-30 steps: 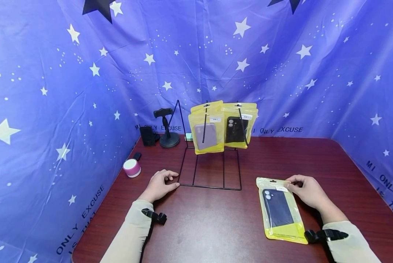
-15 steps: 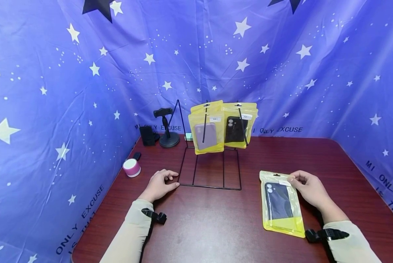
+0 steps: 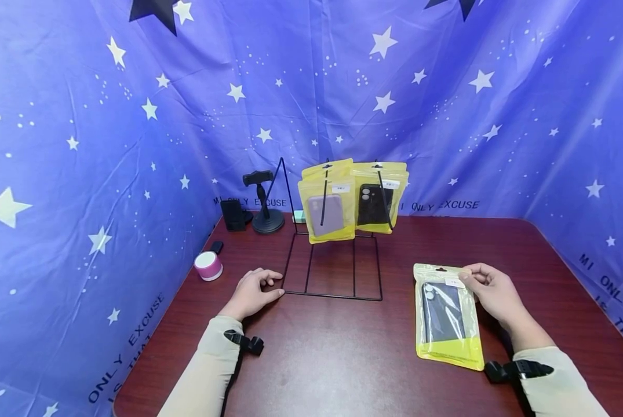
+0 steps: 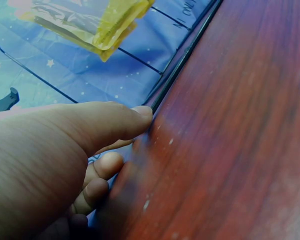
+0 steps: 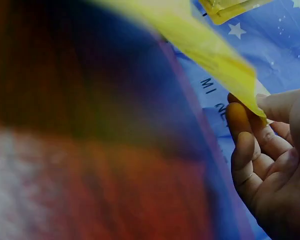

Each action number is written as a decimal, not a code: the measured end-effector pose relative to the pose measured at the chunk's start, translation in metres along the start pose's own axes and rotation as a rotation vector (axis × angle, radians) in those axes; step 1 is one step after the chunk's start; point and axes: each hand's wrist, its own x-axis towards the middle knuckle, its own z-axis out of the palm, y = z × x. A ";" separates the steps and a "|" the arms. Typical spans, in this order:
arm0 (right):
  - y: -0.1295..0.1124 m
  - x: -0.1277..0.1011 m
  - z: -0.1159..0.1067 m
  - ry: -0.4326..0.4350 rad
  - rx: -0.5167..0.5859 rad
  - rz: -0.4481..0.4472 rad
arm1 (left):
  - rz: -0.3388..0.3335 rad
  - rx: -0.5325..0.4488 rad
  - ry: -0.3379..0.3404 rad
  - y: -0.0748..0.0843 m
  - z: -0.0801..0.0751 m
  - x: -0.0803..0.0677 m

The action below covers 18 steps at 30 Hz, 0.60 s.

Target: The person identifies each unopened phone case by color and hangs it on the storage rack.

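Observation:
My right hand [image 3: 496,292] pinches the top right corner of a yellow zip bag [image 3: 459,352] with a dark phone case [image 3: 443,313] inside. In the right wrist view the bag's yellow edge [image 5: 215,62] runs between my thumb and fingers. My left hand [image 3: 251,294] holds the front left corner of a black wire display rack [image 3: 337,297], thumb against the wire in the left wrist view. On one rack hook hang bags with a lilac phone case [image 3: 334,215] in front. Bags with a black phone case [image 3: 370,204] in front hang on the hook to its right.
Left of the rack stand a black phone holder [image 3: 268,222], a small black stand [image 3: 233,215] and a pink and white round object [image 3: 208,266]. A small black item [image 3: 217,247] lies near them. A starry blue curtain [image 3: 447,104] closes off the table's back.
My right hand has moved slightly away from me, and the bag's top has swung up and right so that it stands more upright. The left hand and the rack have kept still.

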 end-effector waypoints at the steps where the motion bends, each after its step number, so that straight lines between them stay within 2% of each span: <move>1: -0.001 0.001 -0.001 0.004 0.019 0.009 | -0.001 0.000 -0.001 0.000 0.000 0.000; 5: -0.007 0.004 -0.008 0.018 0.050 0.013 | 0.001 -0.002 -0.003 -0.002 0.001 0.000; 10: -0.025 0.010 -0.018 0.006 0.086 -0.026 | 0.003 0.000 0.000 -0.003 0.001 0.000; 18: -0.067 0.019 -0.032 0.026 0.046 -0.158 | -0.005 -0.004 -0.001 -0.001 0.001 0.000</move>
